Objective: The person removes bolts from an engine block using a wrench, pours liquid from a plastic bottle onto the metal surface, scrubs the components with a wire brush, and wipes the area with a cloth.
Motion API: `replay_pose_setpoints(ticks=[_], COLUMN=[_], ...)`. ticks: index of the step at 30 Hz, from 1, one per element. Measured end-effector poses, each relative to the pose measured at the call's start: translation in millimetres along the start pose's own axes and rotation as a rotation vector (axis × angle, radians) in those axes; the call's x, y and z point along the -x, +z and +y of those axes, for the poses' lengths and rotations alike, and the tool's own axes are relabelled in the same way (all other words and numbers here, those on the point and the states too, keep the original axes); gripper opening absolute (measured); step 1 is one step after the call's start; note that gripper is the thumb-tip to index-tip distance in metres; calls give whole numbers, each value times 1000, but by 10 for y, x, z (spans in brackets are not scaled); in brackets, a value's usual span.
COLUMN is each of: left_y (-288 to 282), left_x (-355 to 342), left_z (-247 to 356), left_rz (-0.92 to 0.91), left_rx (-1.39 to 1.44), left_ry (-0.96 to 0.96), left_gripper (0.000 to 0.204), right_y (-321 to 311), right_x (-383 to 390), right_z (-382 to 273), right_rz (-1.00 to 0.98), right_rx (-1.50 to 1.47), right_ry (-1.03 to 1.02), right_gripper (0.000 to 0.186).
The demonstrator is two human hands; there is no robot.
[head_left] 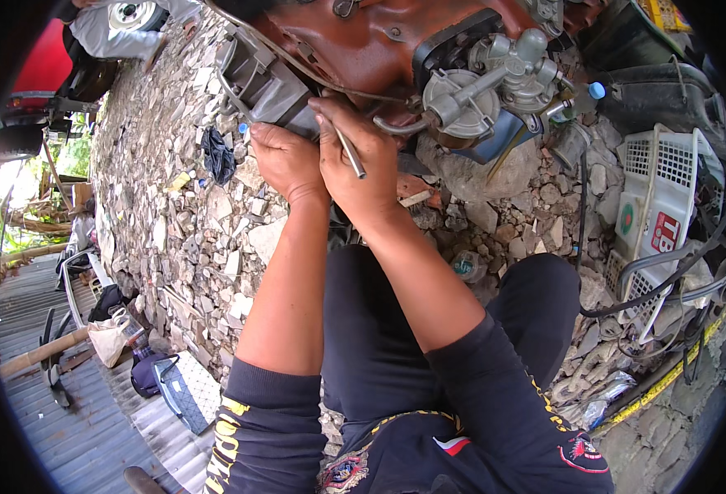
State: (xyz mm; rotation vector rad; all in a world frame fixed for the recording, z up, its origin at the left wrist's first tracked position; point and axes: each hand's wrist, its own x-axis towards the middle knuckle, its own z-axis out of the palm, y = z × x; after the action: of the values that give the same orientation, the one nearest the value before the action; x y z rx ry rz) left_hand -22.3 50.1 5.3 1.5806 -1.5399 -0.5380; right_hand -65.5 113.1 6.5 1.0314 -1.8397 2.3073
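A thin metal tube (350, 153) is gripped in my right hand (363, 160), its open end pointing down towards me. My left hand (287, 158) is closed beside it, against the lower edge of a grey box-shaped housing (285, 103). What its fingers hold, if anything, is hidden. The housing adjoins a large reddish-brown engine casing (363, 37). To the right of my hands, a round grey metal fuel pump (466, 103) with pipes is mounted on the engine.
Broken stones (165, 156) cover the ground, with a black plastic bag (217, 155) at left. White plastic crates (655, 198) and black hoses (585, 239) lie at right. Corrugated metal sheets (67, 370) fill the lower left. A person's sleeve (108, 33) shows at upper left beside a red vehicle (46, 66).
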Motion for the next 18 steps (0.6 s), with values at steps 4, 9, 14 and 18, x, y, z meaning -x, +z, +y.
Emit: replay_pose_setpoints(ticks=[4, 9, 14, 18], left_y=[6, 20, 52, 27], left_x=[-10, -38, -57, -49], left_z=[5, -67, -121, -111], left_rz=[60, -20, 36, 22], left_rx=[2, 14, 0, 23], left_ry=[25, 6, 52, 36], left_gripper=[59, 54, 50, 48], right_y=[0, 146, 101, 132], right_x=[49, -25, -50, -99], right_z=[-46, -162, -126, -214], right_rz=[-14, 83, -49, -9], right_rx=[-98, -75, 9, -12], right_ry=[162, -102, 27, -105], right_gripper=[17, 13, 13, 13])
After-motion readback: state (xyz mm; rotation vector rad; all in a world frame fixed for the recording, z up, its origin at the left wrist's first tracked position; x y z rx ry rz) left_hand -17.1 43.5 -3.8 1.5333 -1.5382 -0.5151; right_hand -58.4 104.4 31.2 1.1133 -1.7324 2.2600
